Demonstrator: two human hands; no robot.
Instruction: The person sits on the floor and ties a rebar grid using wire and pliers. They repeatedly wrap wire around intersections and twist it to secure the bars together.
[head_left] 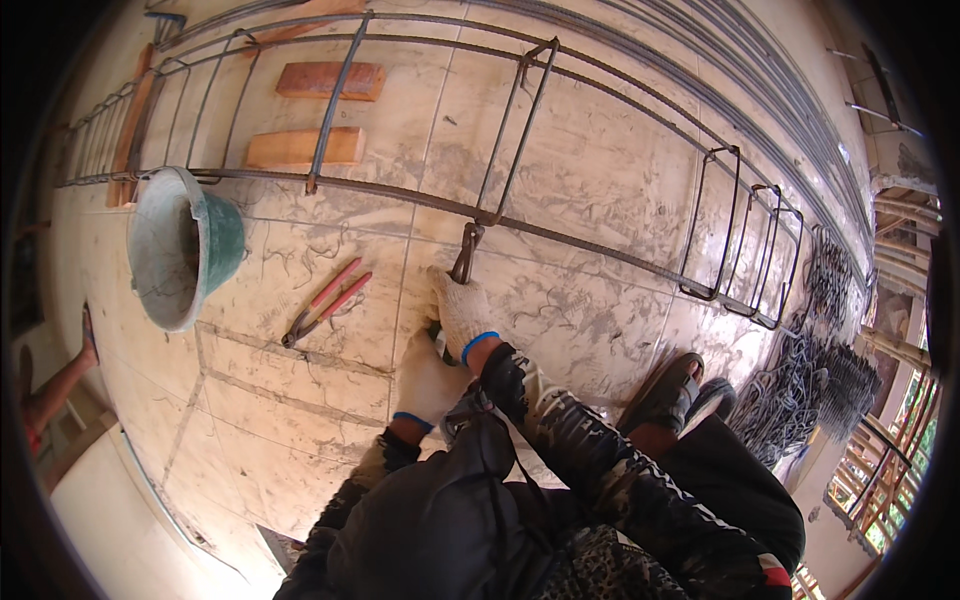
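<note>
A tool is grasped by the right hand; the state of the left hand, partly hidden, cannot be told.

Two gloved hands — one green bucket, one red-handled pliers, two short wooden blocks.
</note>
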